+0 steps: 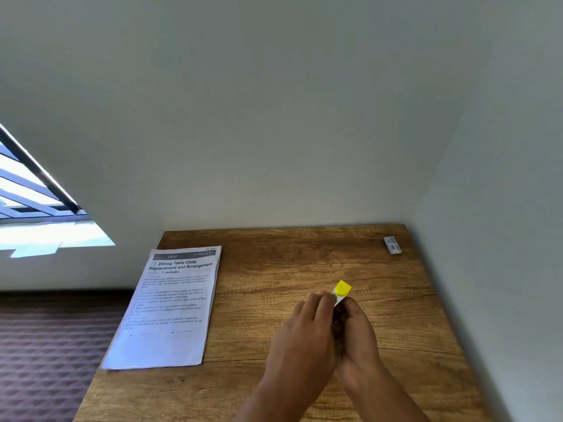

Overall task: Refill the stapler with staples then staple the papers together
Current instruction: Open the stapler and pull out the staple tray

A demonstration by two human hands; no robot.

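I hold a small stapler (341, 290) between both my hands, above the middle of a wooden table (274, 391). Only its far end shows: a bright yellow tip with a white part just below it, tilted up and away from me. The rest of it is hidden inside my hands.

My left hand (304, 333) curls around the stapler from the left, its fingers (320, 300) bent over the top near the white part. My right hand (358, 333) cups it from the right, pressed close against my left hand, with its fingers wrapped inward. Both hands grasp the stapler. I cannot tell whether the stapler is opened or closed.

To the left, the papers (170, 306) lie flat in a neat stack at the table's left edge, well apart from my hands. The top sheet is printed, with a dark header band and the bold title "Dining Table Cloth Replacement and Arrangement". The near left corner of the stack hangs slightly over the table edge.

In the far right corner of the table sits a small grey box (392, 245), well apart from my hands; its contents are too small to make out.

The table stands in a corner of plain pale walls (289, 117). Left of it, dark patterned carpet (45, 360) covers the floor, and 1 bright window (30, 214) shows at the left edge.
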